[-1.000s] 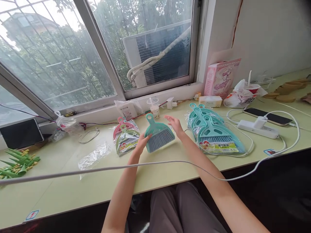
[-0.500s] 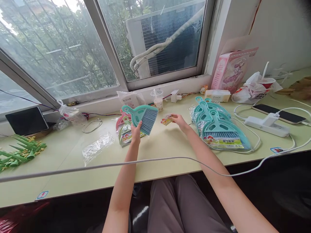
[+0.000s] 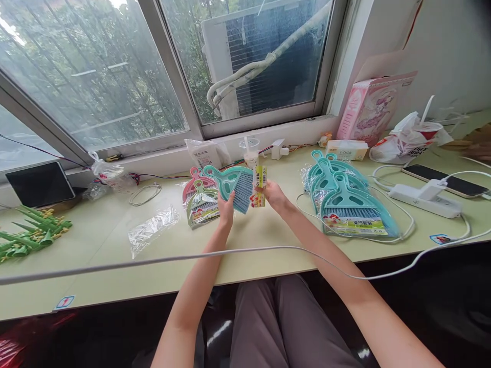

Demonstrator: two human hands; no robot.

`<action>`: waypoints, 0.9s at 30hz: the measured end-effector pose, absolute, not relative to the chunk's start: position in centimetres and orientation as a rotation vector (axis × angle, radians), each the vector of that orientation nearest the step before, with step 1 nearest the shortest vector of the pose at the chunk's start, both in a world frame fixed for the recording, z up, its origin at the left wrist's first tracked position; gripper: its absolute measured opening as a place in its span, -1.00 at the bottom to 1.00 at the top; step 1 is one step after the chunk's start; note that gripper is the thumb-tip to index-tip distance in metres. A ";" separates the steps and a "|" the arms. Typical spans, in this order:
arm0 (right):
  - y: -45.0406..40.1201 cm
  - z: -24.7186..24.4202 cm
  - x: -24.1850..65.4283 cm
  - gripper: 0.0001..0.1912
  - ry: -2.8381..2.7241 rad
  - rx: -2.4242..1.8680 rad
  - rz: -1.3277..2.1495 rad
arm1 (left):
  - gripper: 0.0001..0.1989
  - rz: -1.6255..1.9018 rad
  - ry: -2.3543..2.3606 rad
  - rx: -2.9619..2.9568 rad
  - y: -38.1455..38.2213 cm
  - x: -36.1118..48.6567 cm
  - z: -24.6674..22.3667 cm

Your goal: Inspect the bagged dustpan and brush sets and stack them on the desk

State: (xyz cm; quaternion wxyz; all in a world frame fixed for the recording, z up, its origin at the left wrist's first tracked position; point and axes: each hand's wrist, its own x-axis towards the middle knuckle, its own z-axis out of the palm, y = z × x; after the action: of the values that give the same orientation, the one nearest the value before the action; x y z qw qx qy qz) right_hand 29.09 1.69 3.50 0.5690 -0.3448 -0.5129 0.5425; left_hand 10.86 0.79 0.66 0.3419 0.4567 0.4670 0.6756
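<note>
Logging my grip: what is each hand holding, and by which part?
Left hand: the teal brush-and-dustpan set, by its near edge. Right hand: the printed label, by its right side.

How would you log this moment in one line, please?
left hand: holds teal plastic dustpan-and-brush set | right hand: holds yellow-green printed card | right side: wrapped teal sets

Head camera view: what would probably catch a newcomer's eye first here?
Probably the turquoise brush-and-dustpan set in the person's left grip, near the middle of the view. Next, the colourful label in the right grip, upright beside the grey-blue bristles. Then the plastic-wrapped turquoise sets overlapping on the table farther right.
</note>
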 end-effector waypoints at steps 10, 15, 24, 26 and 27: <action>0.9 3.6 27.6 -0.90 -0.745 -0.630 1.551 | -0.42 1.743 1.154 1.309 0.3 12.5 0.6; 1.7 2.7 27.6 -0.87 -0.899 -0.712 1.448 | -0.41 1.647 1.105 1.365 0.2 13.1 0.4; 2.9 1.4 27.9 -0.85 -1.231 -1.075 0.989 | -0.38 1.617 1.088 1.367 0.3 13.1 0.1; 2.7 1.2 27.7 -0.81 -1.268 -1.140 0.884 | -0.39 1.623 1.093 1.361 0.3 13.0 0.1; 2.6 1.2 27.5 -0.73 -1.260 -1.157 0.861 | -0.38 1.626 1.089 1.353 0.3 13.0 0.1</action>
State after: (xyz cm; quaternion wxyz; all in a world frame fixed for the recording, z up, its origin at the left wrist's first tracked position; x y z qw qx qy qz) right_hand 27.47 2.56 1.15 0.5757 -0.4941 -0.5379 0.3676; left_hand 13.01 0.31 0.11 0.3719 0.5280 0.4247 0.6345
